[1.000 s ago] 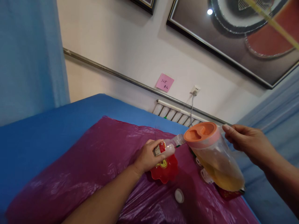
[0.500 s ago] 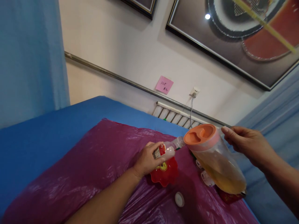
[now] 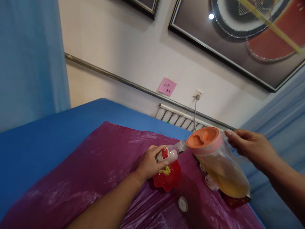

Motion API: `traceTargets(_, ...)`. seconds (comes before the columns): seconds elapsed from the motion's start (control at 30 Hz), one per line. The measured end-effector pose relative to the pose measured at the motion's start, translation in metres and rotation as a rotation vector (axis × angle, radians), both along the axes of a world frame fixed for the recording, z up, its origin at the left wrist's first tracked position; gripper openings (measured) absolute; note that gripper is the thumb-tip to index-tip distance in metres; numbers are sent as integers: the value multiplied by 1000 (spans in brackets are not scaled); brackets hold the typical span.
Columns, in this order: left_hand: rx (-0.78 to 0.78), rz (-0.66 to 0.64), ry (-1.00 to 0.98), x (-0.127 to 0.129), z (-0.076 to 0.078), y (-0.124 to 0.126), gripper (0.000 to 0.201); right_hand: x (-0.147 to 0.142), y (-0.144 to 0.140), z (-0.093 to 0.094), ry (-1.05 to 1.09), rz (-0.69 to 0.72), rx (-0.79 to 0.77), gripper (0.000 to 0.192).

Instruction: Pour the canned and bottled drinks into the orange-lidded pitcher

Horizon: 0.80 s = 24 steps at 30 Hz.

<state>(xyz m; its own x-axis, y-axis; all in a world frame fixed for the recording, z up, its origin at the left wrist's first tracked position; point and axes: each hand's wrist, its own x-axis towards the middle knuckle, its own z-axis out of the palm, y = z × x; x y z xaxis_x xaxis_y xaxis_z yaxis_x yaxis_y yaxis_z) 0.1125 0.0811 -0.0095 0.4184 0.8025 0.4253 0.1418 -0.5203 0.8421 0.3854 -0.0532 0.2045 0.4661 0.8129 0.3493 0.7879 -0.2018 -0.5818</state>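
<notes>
My left hand [image 3: 150, 163] is wrapped round a clear bottle [image 3: 172, 154] with a red and white label, tilted so its neck points up and right. Its mouth meets the rim of a clear pitcher [image 3: 225, 165] with an orange lid [image 3: 203, 137]. The pitcher leans toward the bottle and has yellowish liquid in it. My right hand [image 3: 250, 146] grips the pitcher from its right side; the handle is mostly hidden. Below the bottle lies a red scalloped dish [image 3: 170, 179] with a yellow print. A white cap [image 3: 183, 204] rests on the purple plastic sheet [image 3: 95, 171].
Behind the pitcher are a small white-labelled container [image 3: 211, 183] and a dark red item [image 3: 234, 200], both partly hidden. The plastic sheet covers part of a blue surface [image 3: 78, 116]. A metal rail [image 3: 124, 79], a radiator [image 3: 177, 117] and a plugged-in socket [image 3: 197, 94] are at the wall.
The view has shifted very slightly. Both hands keep the bottle and pitcher mouth to mouth, with almost no visible movement.
</notes>
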Motion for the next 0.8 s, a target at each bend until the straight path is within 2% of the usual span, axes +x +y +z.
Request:
traceTargets(0.37, 7, 4, 13, -1, -2, 0, 57, 1, 1, 1, 18, 12, -20, 65)
traceTargets(0.8, 27, 2, -9, 1, -5, 5, 63, 2, 0, 1, -17, 10, 7, 66)
